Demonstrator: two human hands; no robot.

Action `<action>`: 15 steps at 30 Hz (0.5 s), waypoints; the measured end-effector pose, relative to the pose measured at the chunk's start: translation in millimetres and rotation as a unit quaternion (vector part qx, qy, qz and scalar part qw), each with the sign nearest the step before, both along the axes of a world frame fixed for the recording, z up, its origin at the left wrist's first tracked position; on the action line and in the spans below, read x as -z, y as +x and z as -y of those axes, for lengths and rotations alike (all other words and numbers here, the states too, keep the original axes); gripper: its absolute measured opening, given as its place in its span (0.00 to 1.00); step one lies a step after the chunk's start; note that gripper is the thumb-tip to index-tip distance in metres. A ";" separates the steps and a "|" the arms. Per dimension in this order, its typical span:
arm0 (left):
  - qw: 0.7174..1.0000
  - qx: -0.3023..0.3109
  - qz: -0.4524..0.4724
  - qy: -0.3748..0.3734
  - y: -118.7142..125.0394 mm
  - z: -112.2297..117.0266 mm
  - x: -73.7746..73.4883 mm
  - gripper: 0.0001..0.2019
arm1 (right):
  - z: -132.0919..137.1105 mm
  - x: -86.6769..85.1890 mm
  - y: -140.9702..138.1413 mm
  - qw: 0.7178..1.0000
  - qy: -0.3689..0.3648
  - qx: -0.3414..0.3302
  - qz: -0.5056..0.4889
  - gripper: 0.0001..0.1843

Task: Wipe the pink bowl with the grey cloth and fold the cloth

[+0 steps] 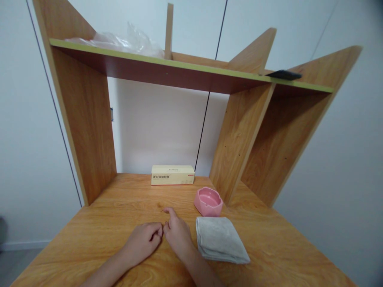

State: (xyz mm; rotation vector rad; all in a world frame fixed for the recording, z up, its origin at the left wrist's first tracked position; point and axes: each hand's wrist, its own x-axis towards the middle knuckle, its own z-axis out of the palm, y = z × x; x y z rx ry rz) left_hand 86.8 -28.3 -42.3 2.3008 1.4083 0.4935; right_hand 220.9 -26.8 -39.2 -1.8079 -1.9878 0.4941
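My left hand (146, 239) rests on the wooden desk in a loose fist, and I see nothing in it. Beside it, almost touching, my right hand (178, 235) has its index finger stretched out and the other fingers curled under. That fingertip is beside a few tiny dark specks (162, 210) on the desktop; whether it touches them I cannot tell. To the right of my right hand lies a folded grey cloth (220, 239). A pink faceted ashtray (208, 202) stands just behind the cloth.
A cream cling film box (172, 175) lies at the back of the desk (125, 199). Wooden side panels (242, 147) carry an overhead shelf (191, 68). Up there are a crumpled clear plastic bag (128, 42) and a flat black object (284, 75).
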 end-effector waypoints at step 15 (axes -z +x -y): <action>1.000 -0.025 -0.013 0.004 3.0 -0.6 0.5 0.10 | -7.6 5.9 2.6 0.999 0.005 -0.004 -0.042 0.25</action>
